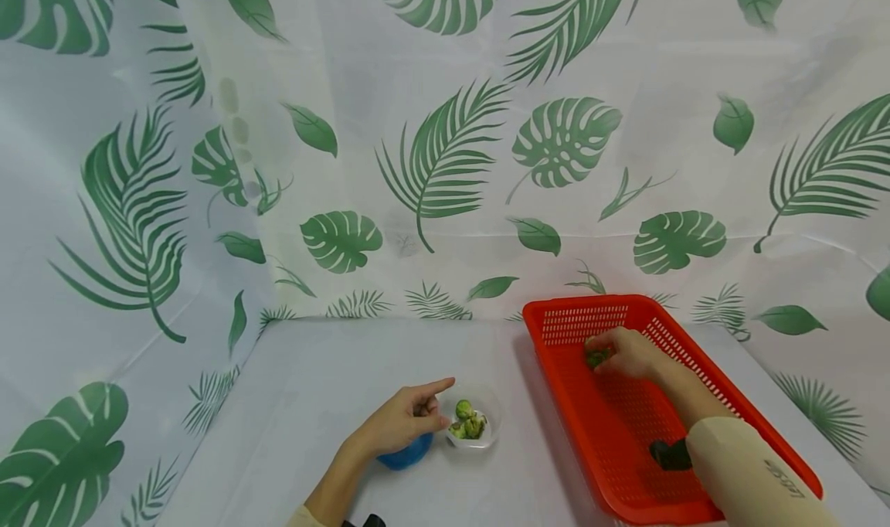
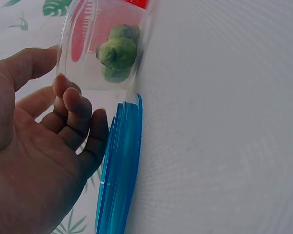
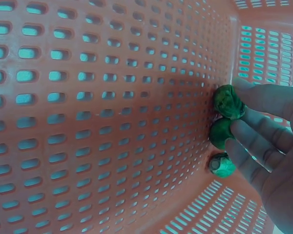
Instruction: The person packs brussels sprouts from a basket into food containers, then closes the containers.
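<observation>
In the head view, my right hand reaches into the far part of a red perforated basket. Its thumb and fingers pinch a Brussels sprout. Two more lie close by on the basket floor, a darker sprout right under the fingertips and a paler sprout beside it. Over on the table, my left hand has its index finger out and its other fingers loosely bent at the rim of a clear plastic container. Several sprouts sit in that container.
A round blue lid, partly hidden under the left hand, lies on the white table next to the container. Raised basket walls surround the right hand. Behind the table hangs a leaf-patterned sheet.
</observation>
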A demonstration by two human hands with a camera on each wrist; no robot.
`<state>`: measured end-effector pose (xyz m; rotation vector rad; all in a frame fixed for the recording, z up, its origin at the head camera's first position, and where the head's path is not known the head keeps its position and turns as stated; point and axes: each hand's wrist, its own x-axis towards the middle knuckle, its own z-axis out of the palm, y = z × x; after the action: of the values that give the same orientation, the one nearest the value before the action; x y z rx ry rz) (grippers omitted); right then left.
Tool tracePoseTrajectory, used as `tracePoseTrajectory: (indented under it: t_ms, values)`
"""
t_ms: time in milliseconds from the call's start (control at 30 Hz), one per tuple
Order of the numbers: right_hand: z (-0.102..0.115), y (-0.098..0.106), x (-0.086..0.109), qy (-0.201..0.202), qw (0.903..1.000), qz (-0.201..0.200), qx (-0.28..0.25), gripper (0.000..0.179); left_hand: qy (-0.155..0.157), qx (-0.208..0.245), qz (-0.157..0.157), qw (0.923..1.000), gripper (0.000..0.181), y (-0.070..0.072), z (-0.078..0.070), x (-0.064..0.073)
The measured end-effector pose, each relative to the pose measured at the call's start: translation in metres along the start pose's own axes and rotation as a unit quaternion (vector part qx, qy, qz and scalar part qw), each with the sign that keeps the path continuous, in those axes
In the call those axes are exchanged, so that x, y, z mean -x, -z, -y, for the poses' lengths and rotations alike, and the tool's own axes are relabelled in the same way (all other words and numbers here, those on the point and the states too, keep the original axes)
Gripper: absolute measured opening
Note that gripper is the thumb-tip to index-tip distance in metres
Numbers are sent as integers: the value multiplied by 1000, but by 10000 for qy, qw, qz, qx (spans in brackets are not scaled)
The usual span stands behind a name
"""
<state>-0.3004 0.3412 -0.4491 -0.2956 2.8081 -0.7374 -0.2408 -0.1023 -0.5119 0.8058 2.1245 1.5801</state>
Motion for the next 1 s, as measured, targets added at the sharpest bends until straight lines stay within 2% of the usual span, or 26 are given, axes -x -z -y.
tracePoseTrajectory:
  t_ms: [267, 533, 1000]
  values:
    - [0, -1, 0, -64, 9999, 51, 140, 36, -5, 50, 11, 10000, 65, 0, -1, 0]
    - [1, -2, 1, 47, 10000, 86, -18, 22, -7, 15, 23, 10000, 64, 1, 1, 0]
    - [-5, -5, -2, 164, 9998, 103, 92, 24, -33, 34, 64, 10000, 65, 1, 0, 0]
